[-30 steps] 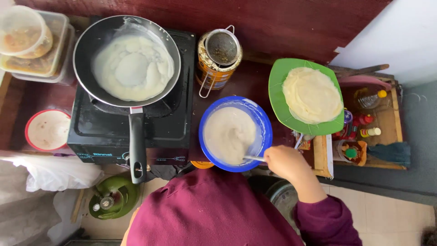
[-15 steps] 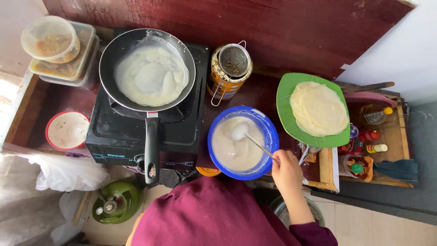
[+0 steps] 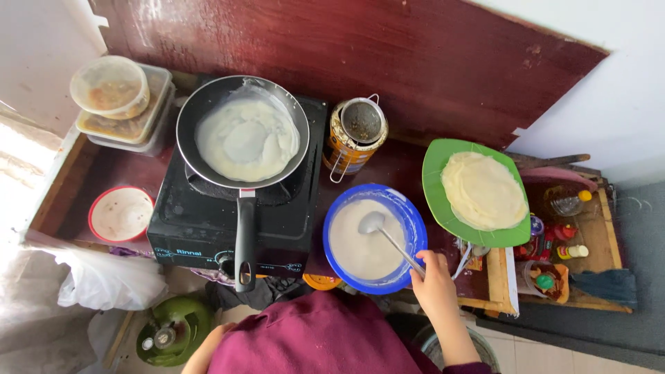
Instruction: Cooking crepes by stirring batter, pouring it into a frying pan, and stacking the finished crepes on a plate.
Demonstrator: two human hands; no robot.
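My right hand point(image 3: 435, 285) grips the handle of a metal ladle point(image 3: 381, 232) whose bowl rests on the white batter in a blue bowl point(image 3: 414, 216). To the left, a black frying pan point(image 3: 242, 131) sits on a black single-burner stove point(image 3: 194, 225) with a thin pale crepe spread in it. A green plate point(image 3: 436, 170) to the right carries a stack of cooked crepes point(image 3: 483, 190). My left hand is out of sight; only a bare elbow point(image 3: 201, 353) shows beside my maroon top.
A tin can with a strainer point(image 3: 355, 131) stands between pan and plate. Stacked plastic containers point(image 3: 121, 104) sit at the back left, a red-rimmed bowl point(image 3: 121, 213) beside the stove, a green gas cylinder point(image 3: 170, 336) on the floor, small bottles point(image 3: 564, 239) on a wooden shelf at right.
The ladle has come up from deep in the batter and now lies across the bowl, its cup showing. My head view has shifted so everything sits lower and further right.
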